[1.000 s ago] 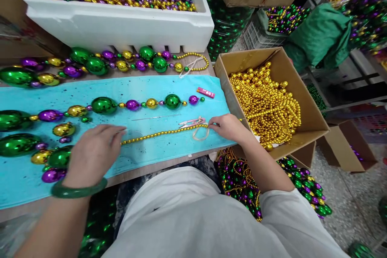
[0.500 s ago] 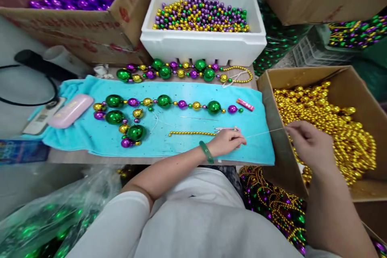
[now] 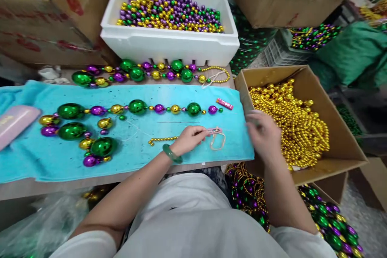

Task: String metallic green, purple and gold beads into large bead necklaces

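My left hand (image 3: 190, 139), with a green bangle at its wrist, is closed in a pinch low over the blue towel (image 3: 178, 92). Its fingertips meet a small pink item (image 3: 214, 131), and a loop of cream string (image 3: 217, 147) lies beside them; what exactly they grip is hidden. A short gold bead strand (image 3: 163, 140) runs up to this hand. Blurred by motion, my right hand (image 3: 264, 135) hovers over the towel's right edge, its fingers curled. Behind the hands stretches a strand of large green, purple and gold beads (image 3: 137, 107). A long thin needle (image 3: 178, 122) lies before it.
A white foam box (image 3: 169, 44) of small beads stands at the back, with a finished-looking bead necklace (image 3: 136, 73) before it. The carton (image 3: 341, 145) on the right holds gold beads. A pink case (image 3: 18, 123) and a small pink packet (image 3: 224, 104) rest on the towel.
My view has swung to the right. The right hand has come in from the gold bead carton toward my left hand, and the thread stretched between them no longer shows taut.
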The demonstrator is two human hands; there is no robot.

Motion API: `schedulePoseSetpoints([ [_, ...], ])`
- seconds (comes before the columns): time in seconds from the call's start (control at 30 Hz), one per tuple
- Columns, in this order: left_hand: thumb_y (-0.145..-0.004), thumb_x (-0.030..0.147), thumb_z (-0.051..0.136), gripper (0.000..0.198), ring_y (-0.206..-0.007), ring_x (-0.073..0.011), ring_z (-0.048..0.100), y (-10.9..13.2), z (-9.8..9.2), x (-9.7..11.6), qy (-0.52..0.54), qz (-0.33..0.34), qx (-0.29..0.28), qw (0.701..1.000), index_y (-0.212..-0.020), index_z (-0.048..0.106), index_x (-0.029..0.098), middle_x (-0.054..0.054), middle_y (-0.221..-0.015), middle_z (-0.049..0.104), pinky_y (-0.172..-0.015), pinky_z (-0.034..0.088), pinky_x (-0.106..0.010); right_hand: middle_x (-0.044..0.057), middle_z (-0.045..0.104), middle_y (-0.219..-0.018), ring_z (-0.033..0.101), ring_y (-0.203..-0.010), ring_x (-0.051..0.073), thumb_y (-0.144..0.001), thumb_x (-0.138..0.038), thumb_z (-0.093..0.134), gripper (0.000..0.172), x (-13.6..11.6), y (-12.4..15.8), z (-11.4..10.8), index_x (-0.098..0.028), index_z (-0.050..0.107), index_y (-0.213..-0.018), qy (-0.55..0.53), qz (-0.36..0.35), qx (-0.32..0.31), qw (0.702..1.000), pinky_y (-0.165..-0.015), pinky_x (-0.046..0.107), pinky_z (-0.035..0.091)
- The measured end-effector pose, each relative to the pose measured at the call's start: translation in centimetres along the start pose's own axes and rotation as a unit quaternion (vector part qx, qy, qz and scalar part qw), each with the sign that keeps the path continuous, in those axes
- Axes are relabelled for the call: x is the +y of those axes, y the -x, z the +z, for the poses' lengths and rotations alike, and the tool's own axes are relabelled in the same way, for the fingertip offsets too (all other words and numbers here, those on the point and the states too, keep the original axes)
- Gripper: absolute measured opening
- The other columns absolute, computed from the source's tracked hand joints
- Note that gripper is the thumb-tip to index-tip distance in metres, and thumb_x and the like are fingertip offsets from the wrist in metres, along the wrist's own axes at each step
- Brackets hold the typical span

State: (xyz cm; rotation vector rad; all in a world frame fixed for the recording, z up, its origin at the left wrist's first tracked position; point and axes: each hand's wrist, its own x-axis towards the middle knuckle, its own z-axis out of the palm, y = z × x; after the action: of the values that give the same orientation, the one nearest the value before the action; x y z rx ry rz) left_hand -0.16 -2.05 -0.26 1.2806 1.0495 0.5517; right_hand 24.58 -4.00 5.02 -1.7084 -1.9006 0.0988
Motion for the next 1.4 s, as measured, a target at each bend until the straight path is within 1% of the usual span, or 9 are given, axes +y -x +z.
schedulePoseSetpoints([
  [0.1,-0.079,0.049,0.056,0.035,-0.055,-0.0090,0.048,0.1,0.3,0.3,0.018,0.007,-0.012,1.000,-0.079,0.066,0.014,0.002,-0.062,0.055,-0.054,0.039,-0.022,0.008,0.068,-0.114,0.064,-0.100,0.020,-0.086,-0.022,0.050,0.030,-4.7,0.4,3.1,-0.022,0.064,-0.112,-0.150,-0.073,-0.178,0.970,-0.076,0.033,0.053],
  [0.23,-0.082,0.046,0.053,0.035,-0.055,-0.0096,0.050,0.9,0.1,0.1,0.033,0.004,-0.003,0.999,-0.071,0.063,0.014,0.001,-0.058,0.054,-0.055,0.041,-0.023,0.005,0.074,-0.092,0.068,-0.078,0.018,-0.088,-0.027,0.051,0.024,-6.9,0.7,5.1,-0.021,0.069,-0.102,-0.140,-0.062,-0.241,0.958,-0.064,0.028,0.050],
  [0.47,-0.088,0.022,0.049,0.031,-0.107,-0.0197,0.057,4.0,-3.9,-0.4,-0.235,0.140,0.052,0.961,-0.117,0.063,0.022,-0.007,-0.115,0.065,-0.095,0.046,-0.038,0.000,0.072,-0.069,0.063,-0.056,0.017,-0.084,-0.037,0.055,0.022,-5.2,0.3,4.2,-0.028,0.073,-0.090,0.018,-0.046,-0.238,0.970,-0.049,0.025,0.036],
  [0.6,-0.080,0.000,0.038,0.047,-0.105,-0.0227,0.052,6.7,-9.5,-2.2,-0.480,0.075,0.148,0.861,-0.113,0.065,0.019,-0.009,-0.114,0.062,-0.093,0.045,-0.041,-0.003,0.060,-0.052,0.053,-0.045,0.014,-0.080,-0.048,0.056,0.028,-3.0,0.4,3.5,-0.027,0.073,-0.087,0.021,0.044,-0.231,0.972,-0.043,0.024,0.032],
  [0.73,-0.084,0.006,0.041,0.037,-0.099,-0.0239,0.050,8.6,-12.9,-4.1,-0.578,0.020,0.141,0.804,-0.108,0.065,0.019,-0.010,-0.108,0.060,-0.086,0.047,-0.038,-0.003,0.055,-0.051,0.049,-0.045,0.013,-0.079,-0.052,0.055,0.033,-2.1,1.1,3.8,-0.025,0.072,-0.085,-0.022,0.090,-0.226,0.970,-0.045,0.024,0.034],
  [0.87,-0.089,0.018,0.043,0.023,-0.094,-0.0245,0.050,8.8,-13.6,-4.8,-0.589,0.022,0.135,0.797,-0.087,0.065,0.018,-0.010,-0.098,0.059,-0.083,0.046,-0.039,-0.001,0.059,-0.056,0.050,-0.049,0.012,-0.078,-0.048,0.058,0.031,-2.0,1.8,4.0,-0.020,0.071,-0.080,-0.072,0.127,-0.170,0.975,-0.050,0.024,0.037],
  [1.13,-0.091,0.024,0.033,0.017,-0.085,-0.0210,0.055,11.0,-15.0,-5.2,-0.462,0.052,0.192,0.864,-0.086,0.050,0.020,-0.006,-0.085,0.059,-0.080,0.046,-0.036,0.001,0.062,-0.065,0.053,-0.057,0.014,-0.073,-0.045,0.063,0.027,0.5,3.3,3.6,-0.019,0.066,-0.077,-0.149,0.224,-0.121,0.955,-0.054,0.026,0.041],
  [1.27,-0.086,0.027,0.035,0.013,-0.077,-0.0209,0.056,13.4,-15.6,-4.7,-0.472,-0.002,0.232,0.851,-0.081,0.046,0.022,-0.004,-0.079,0.057,-0.074,0.047,-0.035,0.000,0.055,-0.057,0.047,-0.051,0.013,-0.070,-0.042,0.063,0.024,1.0,4.1,3.2,-0.017,0.063,-0.072,-0.175,0.285,-0.110,0.936,-0.051,0.026,0.038],
  [1.4,-0.084,0.033,0.033,0.018,-0.078,-0.0264,0.055,14.4,-16.3,-5.5,-0.538,-0.055,0.263,0.799,-0.083,0.048,0.024,-0.004,-0.079,0.053,-0.075,0.047,-0.042,-0.001,0.052,-0.053,0.047,-0.053,0.014,-0.070,-0.040,0.058,0.024,0.5,4.6,3.7,-0.016,0.063,-0.069,-0.159,0.296,-0.142,0.931,-0.053,0.026,0.037],
])
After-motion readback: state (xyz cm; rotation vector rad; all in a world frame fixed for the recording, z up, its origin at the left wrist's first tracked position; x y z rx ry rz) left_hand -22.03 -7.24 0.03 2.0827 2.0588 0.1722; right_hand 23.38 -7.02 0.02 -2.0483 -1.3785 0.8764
